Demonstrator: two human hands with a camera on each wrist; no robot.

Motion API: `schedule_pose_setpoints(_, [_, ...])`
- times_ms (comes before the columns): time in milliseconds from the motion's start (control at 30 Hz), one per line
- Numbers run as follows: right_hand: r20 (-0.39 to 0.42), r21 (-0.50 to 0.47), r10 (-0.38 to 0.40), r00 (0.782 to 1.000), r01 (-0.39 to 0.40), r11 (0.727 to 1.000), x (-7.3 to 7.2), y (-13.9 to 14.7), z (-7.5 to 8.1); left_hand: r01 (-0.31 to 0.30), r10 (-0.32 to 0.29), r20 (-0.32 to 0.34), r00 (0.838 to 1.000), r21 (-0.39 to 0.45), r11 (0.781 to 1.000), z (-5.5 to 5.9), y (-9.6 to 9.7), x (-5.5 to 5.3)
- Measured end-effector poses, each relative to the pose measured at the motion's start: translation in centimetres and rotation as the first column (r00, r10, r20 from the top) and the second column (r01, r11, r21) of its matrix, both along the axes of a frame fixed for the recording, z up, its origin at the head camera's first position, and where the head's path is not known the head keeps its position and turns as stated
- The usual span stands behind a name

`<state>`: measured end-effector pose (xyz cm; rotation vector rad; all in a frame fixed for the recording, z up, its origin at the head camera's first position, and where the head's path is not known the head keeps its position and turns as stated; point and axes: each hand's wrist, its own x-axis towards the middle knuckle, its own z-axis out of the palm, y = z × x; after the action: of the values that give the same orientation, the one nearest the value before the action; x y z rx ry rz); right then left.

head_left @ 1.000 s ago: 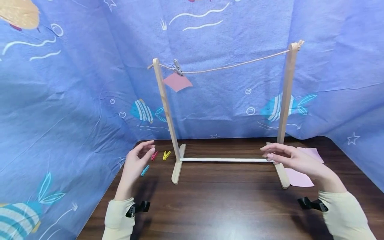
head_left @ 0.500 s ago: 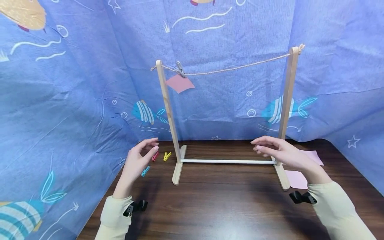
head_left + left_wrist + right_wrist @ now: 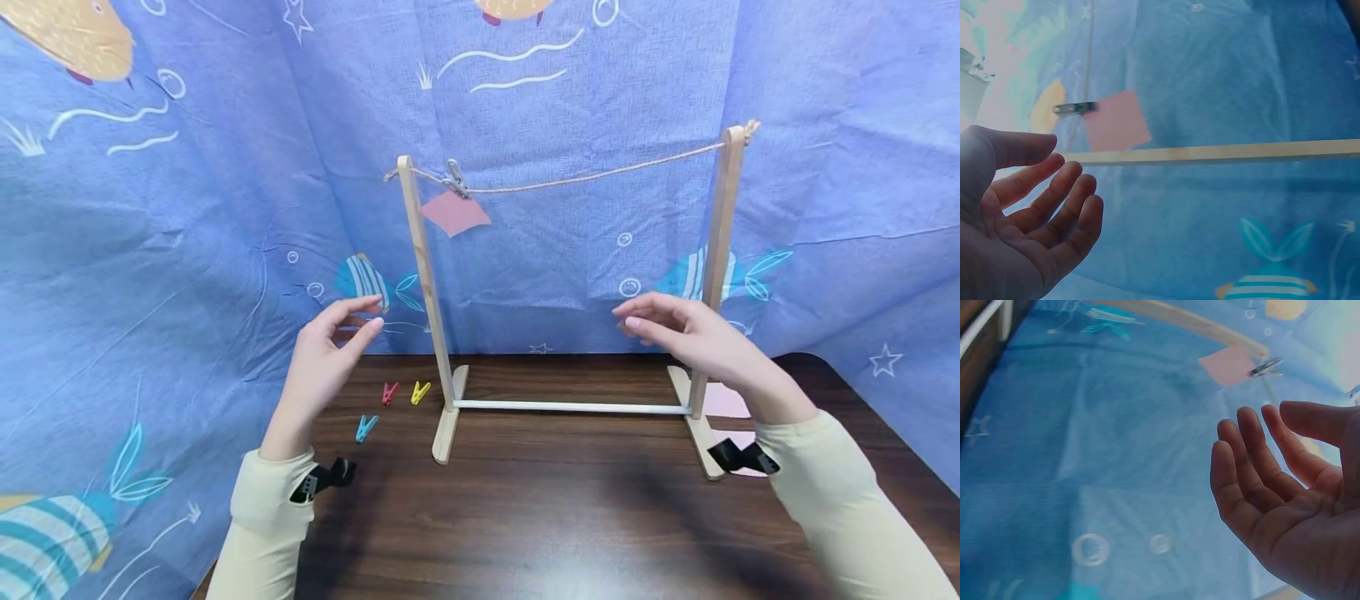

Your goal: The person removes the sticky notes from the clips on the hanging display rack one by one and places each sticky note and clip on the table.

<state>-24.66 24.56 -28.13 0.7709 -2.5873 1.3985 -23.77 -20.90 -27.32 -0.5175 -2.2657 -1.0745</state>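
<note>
My left hand [image 3: 322,358] is raised left of the wooden rack's left post [image 3: 425,275], fingers loosely bent and holding nothing. On the other side my right hand [image 3: 693,337] hovers in front of the right post [image 3: 720,225], likewise holding nothing. A pink paper square [image 3: 455,214] hangs from the string [image 3: 585,177] near its left end. The silver metal clip [image 3: 456,179] grips the paper's corner there. In the left wrist view the clip [image 3: 1075,109] and paper [image 3: 1119,122] appear beyond the fingertips.
Below my left hand lie a red clothespin [image 3: 390,392], a yellow clothespin [image 3: 420,392] and a blue clothespin [image 3: 366,428]. Pale pink papers [image 3: 726,401] lie by the rack's right foot [image 3: 705,448]. A white bar [image 3: 570,407] joins the feet. A blue fish-print curtain surrounds the table.
Both hands have risen from near the tabletop. My right hand has also moved left, and the left slightly left. The view has tilted up a little; the clip and paper still hang.
</note>
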Motion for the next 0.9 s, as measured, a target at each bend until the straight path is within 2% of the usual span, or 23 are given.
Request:
schedule_pose_setpoints(200, [-0.086, -0.056, -0.046, 0.995, 0.041, 0.998, 1.7, -1.6, 3.6, 0.016, -0.015, -0.069, 0.998, 0.021, 1.000, 2.5, 1.0, 1.0])
schedule_pose_setpoints(300, [-0.152, -0.094, -0.020, 0.988, 0.005, 0.996, 2.3, -2.3, 4.9, 0.027, -0.024, -0.085, 0.996, 0.035, 0.999, 3.3, 1.5, 1.5])
schedule_pose_setpoints(433, [-0.214, -0.119, 0.010, 0.977, -0.036, 0.992, 2.2, -3.0, 6.0, 0.030, -0.027, -0.087, 0.996, 0.030, 0.999, 4.0, 1.9, 1.6])
schedule_pose_setpoints(700, [-0.141, -0.097, -0.014, 0.990, 0.000, 0.995, 0.7, -3.9, 6.2, 0.045, -0.045, -0.087, 0.995, -0.002, 0.999, 5.2, 2.6, 1.1])
schedule_pose_setpoints(900, [-0.110, -0.088, -0.040, 0.993, 0.030, 0.996, -1.1, -4.9, 6.4, 0.066, -0.070, -0.125, 0.990, -0.038, 0.997, 7.1, 3.8, -0.3])
